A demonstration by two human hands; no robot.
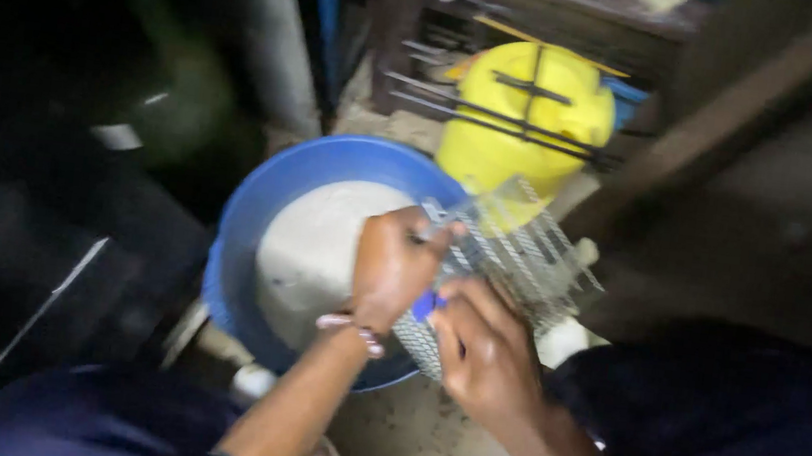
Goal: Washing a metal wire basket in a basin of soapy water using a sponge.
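With both hands, left [391,272] and right [485,352], clamped on the wire grill rack [523,260], keep it tilted over the blue basin [257,212] of cloudy water, the grip firm.

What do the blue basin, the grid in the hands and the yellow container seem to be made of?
Blue basin: probably plastic, with a smooth, even-coloured wall and a thick rolled rim.
Grid: looks like metal wire mesh, grey and slightly shiny, with thin crossing bars; blur hides the details.
Yellow container: probably plastic, with a glossy, rounded moulded body.

Yellow jerrycan [523,120] blocks behind; basin [258,202] left.
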